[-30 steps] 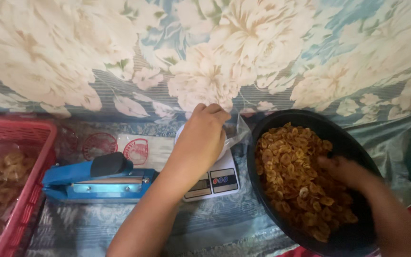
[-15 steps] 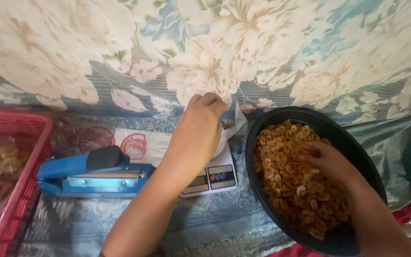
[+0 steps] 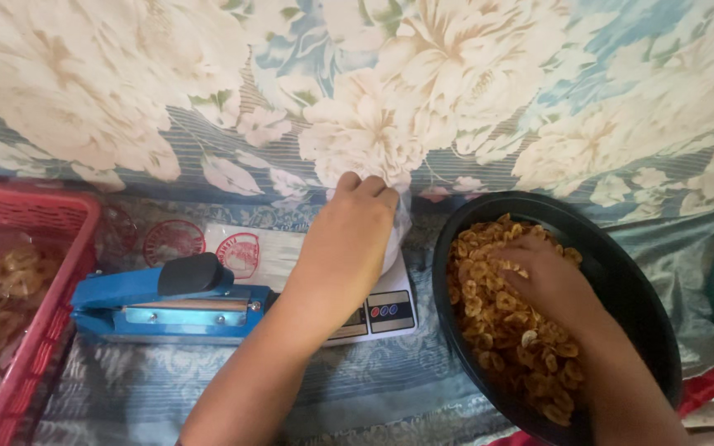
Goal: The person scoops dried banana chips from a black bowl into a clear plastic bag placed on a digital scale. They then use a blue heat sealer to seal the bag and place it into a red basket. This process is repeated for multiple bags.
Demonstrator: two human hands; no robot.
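Left hand [image 3: 349, 239] at frame centre pinches a clear plastic bag [image 3: 397, 227] upright on the digital scale [image 3: 378, 310], keeping its mouth open; right hand [image 3: 543, 281] digs, fingers curled, into fried chips [image 3: 489, 326] filling the black basin [image 3: 621, 272] at lower right.

Two bare forearms enter from the lower edge of the head view, each ending in a bare hand. The left hand [image 3: 347, 239] shows its back, with knuckles forming a rounded ridge and short fingers. The right hand [image 3: 549, 281] also shows its back, broad and smooth. No sleeve, cuff or glove covers either arm as far as the frame reaches. No ring, watch, bracelet or band appears on the wrists or fingers. The left forearm is slim and tapers toward the wrist; the right forearm looks thicker, being nearer the camera.
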